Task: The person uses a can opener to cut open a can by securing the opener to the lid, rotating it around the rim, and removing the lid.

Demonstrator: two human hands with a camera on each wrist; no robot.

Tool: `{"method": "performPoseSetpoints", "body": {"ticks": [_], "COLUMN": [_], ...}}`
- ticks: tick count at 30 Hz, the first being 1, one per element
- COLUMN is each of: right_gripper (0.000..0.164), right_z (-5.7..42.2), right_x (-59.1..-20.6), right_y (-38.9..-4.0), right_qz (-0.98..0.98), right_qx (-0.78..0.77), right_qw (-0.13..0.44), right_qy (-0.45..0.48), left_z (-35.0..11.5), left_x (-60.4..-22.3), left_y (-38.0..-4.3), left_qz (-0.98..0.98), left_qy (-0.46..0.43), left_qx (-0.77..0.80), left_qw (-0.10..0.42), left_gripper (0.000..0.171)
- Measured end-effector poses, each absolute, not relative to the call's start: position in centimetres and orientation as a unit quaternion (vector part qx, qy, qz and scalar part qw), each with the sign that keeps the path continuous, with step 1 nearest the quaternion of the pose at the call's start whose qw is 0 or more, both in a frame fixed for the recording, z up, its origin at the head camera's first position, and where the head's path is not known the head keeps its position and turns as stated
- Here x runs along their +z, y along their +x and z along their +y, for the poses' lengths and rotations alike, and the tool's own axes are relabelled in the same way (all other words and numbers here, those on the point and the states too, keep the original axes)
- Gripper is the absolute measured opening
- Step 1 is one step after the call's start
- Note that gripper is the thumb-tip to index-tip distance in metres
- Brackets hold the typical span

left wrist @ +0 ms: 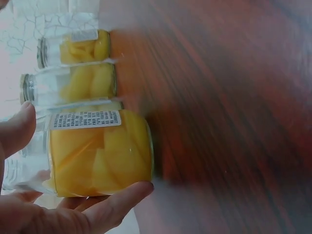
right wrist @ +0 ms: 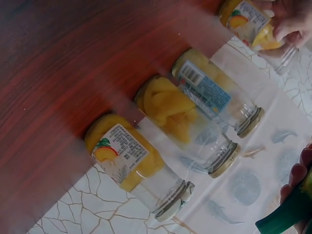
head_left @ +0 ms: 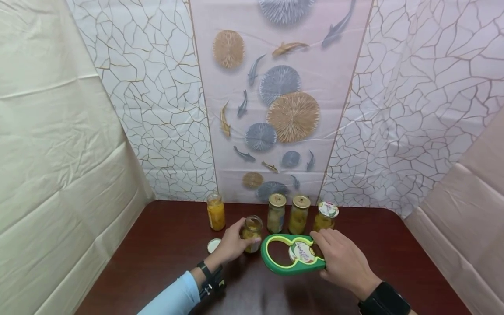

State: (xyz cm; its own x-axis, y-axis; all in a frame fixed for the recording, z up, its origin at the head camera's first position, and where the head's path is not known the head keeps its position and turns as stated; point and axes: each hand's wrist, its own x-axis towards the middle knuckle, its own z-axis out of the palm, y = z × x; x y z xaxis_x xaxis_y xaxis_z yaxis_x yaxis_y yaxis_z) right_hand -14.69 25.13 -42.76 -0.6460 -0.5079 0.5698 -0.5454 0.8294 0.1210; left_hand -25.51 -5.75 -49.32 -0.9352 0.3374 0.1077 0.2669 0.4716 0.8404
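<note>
My left hand [head_left: 233,241] grips a lidless glass jar of yellow fruit pieces [head_left: 252,234], thumb on one side and fingers on the other. Up close in the left wrist view, that jar [left wrist: 102,153] is upright with a printed label. My right hand [head_left: 343,258] holds a green jar opener [head_left: 271,267] with a light green inner edge, just right of the jar. Through one opening of it shows a white patterned lid [head_left: 302,252]; whether the lid is caught in it or lies beneath, I cannot tell. Only the green tip of the opener [right wrist: 280,219] appears in the right wrist view.
Behind, two gold-lidded jars [head_left: 277,213] [head_left: 299,214] and a jar with a patterned lid [head_left: 327,212] stand in a row. An open jar of orange-yellow fruit [head_left: 216,214] stands at the back left. A loose white lid [head_left: 213,245] lies on the dark red table [head_left: 165,262].
</note>
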Motion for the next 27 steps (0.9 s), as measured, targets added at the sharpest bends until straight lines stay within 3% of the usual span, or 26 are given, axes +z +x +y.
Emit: {"method": "performPoseSetpoints", "body": {"ticks": [15, 27], "right_gripper": [0.071, 0.07], "right_z": [24.9, 24.5], "right_x": [-44.0, -44.0], "right_y": [-14.4, -14.4], "right_qz": [-0.914, -0.916], "right_qx": [0.031, 0.026], "right_qw": [0.281, 0.271], "right_qy": [0.292, 0.294], "left_z": [-5.3, -4.9], "left_x": [-50.2, -49.2], "left_y": [-27.9, -30.3], "left_qz": [0.844, 0.826], "left_qy": [0.142, 0.097], "left_qx": [0.517, 0.553], "left_qw": [0.011, 0.059], "left_gripper": [0.063, 0.071]}}
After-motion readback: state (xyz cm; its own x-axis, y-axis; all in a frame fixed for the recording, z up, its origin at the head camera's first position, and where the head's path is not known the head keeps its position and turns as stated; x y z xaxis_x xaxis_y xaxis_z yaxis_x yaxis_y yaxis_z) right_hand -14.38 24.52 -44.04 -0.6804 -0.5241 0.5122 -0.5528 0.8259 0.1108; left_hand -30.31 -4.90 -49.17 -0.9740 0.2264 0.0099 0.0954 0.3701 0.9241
